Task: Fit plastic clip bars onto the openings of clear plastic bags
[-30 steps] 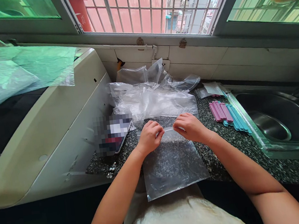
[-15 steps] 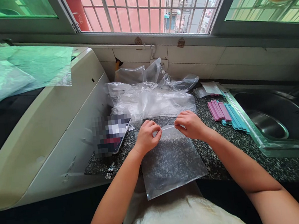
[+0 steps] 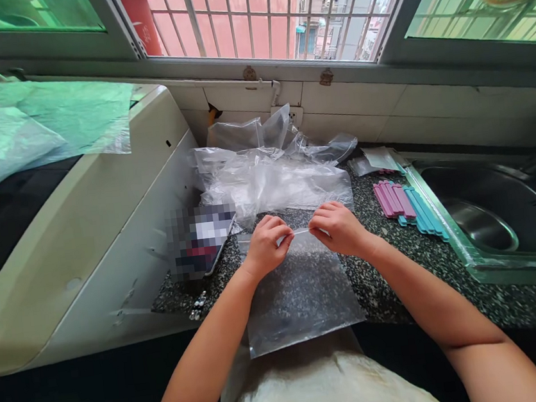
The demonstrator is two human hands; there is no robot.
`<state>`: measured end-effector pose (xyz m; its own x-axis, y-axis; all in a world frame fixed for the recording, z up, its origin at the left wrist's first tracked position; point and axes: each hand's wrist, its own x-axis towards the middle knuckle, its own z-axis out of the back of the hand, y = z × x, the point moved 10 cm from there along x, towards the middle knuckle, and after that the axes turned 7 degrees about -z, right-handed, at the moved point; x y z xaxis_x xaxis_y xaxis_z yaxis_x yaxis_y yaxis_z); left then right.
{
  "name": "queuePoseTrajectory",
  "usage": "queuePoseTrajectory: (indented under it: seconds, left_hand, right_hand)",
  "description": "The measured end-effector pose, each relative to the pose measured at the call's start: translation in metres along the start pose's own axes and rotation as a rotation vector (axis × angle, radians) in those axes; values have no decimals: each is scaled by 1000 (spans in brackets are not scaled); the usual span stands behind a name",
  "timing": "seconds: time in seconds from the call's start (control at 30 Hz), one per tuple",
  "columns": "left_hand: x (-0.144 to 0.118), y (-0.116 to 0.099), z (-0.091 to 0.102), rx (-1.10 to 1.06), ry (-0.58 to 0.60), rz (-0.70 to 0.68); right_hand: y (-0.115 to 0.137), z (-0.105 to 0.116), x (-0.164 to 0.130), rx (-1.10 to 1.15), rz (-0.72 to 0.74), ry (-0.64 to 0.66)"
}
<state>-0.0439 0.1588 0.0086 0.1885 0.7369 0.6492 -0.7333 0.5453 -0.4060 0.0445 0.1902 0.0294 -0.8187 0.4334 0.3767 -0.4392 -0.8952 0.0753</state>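
Observation:
A clear plastic bag (image 3: pixel 303 300) lies flat over the front of the speckled counter, its near edge hanging past the counter toward my body. My left hand (image 3: pixel 269 243) pinches the bag's far edge, left of its middle. On the same edge, a little to the right, my right hand (image 3: pixel 337 228) pinches too. A short whitish strip of that edge shows between my fingertips. Behind my hands lies a crumpled heap of clear plastic bags (image 3: pixel 276 184).
Left of the bag is a blurred phone-like device (image 3: pixel 215 246) beside a white appliance side (image 3: pixel 124 256). Pink clips (image 3: pixel 394 201) and blue clips (image 3: pixel 424 212) lie by the metal sink (image 3: pixel 474 268). Plastic sheets (image 3: pixel 41 123) cover the left surface. A barred window (image 3: pixel 247 16) stands behind.
My hands have come slightly closer together along the bag's far edge. The bag has shifted a little to the left.

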Motion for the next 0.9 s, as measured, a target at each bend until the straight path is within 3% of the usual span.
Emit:
queuePoseTrajectory:
  seconds: [0.5,0.9]
  left_hand:
    - [-1,1,2,0,-19,2]
    - [-1,6,4,22,-17,57]
  right_hand:
    - [-4,-1,0,30,-17,-1]
    - [-22,10,0,77,-76,-36]
